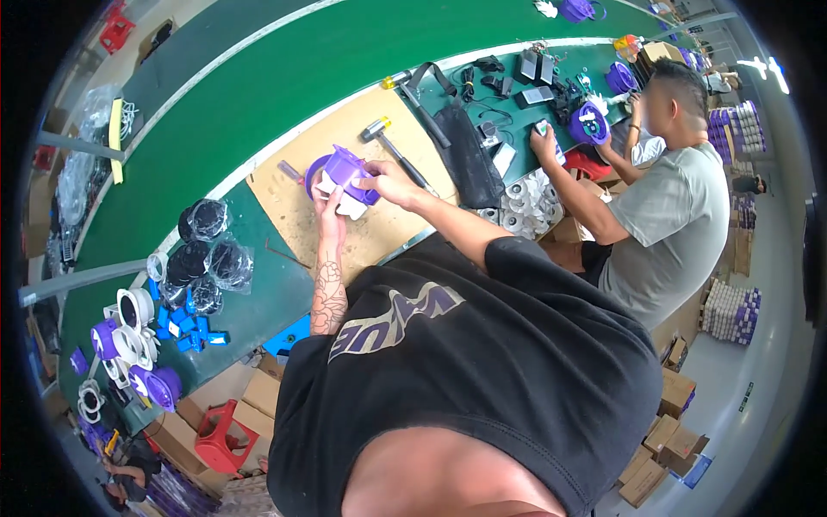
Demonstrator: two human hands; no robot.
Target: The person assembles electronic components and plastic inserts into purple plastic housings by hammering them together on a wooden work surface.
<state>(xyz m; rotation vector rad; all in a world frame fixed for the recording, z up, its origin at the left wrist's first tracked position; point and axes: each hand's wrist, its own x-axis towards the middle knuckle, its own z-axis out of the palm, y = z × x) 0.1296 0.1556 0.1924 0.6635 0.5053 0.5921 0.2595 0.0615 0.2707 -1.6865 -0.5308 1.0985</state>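
Both of my hands hold a purple plastic housing (346, 165) with a white part (351, 207) at its near side, over a tan work board (379, 233). My left hand (329, 205) grips it from the near left, fingers closed on its lower edge. My right hand (392, 183) is closed on its right side, the thumb lying across the purple surface. Just behind the housing, a round purple rim (315, 172) shows; whether it belongs to the same piece I cannot tell. A mallet (398, 153) lies to the right on the board, and a small clear piece (289, 171) to the left.
Another hammer (422, 110) and a black mesh bag (469, 159) lie right of the board. Bagged black round parts (207, 258), blue small boxes (194, 332) and white rings (133, 314) crowd the left. At right a co-worker (668, 207) handles a purple part (589, 126).
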